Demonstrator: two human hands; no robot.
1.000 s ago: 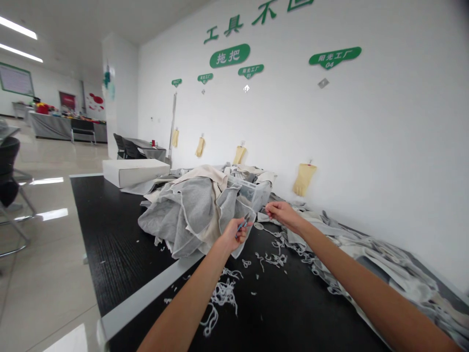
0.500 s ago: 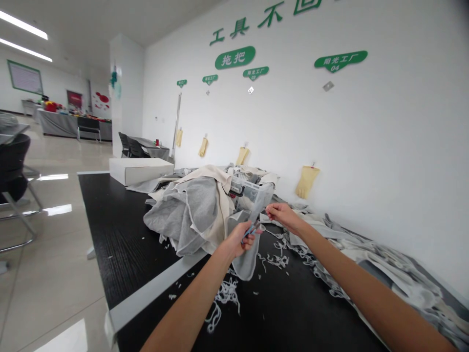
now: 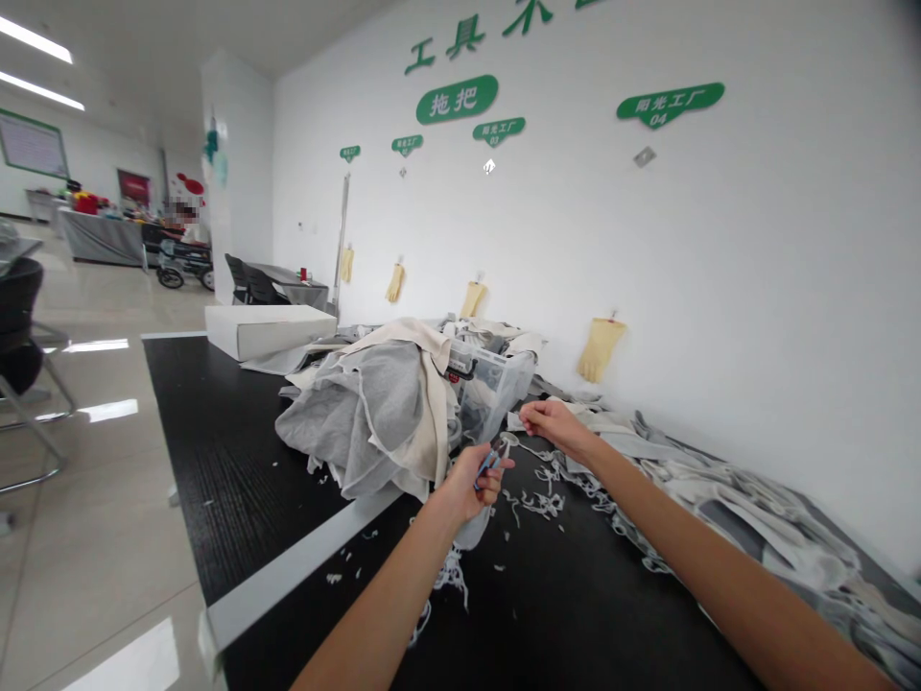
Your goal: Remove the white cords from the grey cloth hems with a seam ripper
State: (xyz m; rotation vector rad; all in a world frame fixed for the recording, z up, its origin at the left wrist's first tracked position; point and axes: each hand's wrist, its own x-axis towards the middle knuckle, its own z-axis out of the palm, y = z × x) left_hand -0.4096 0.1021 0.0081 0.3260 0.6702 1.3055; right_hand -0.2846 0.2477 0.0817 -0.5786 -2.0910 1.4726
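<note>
My left hand (image 3: 471,480) is closed around small blue-handled scissors (image 3: 489,463), blades pointing up and away from me. A piece of grey cloth (image 3: 475,530) hangs below that hand, partly hidden by it. To the right and slightly higher, my right hand (image 3: 551,424) pinches thumb and finger together beside a pale scrap; what is between the fingertips is too small to make out. A large heap of grey and cream cloth (image 3: 389,403) lies just left of the hands, against a clear plastic bin (image 3: 489,384).
White thread trimmings (image 3: 543,504) are strewn over the black table (image 3: 561,595). More grey cloths (image 3: 748,518) lie piled along the wall at right. A white box (image 3: 270,331) stands at the far left. Yellow gloves (image 3: 601,347) hang on the wall. A person in a wheelchair (image 3: 183,259) is far behind.
The grey cloth between my hands has dropped lower, uncovering the bin's side. My hands have barely moved. The view has shifted a little, and a person in a wheelchair now shows at the back.
</note>
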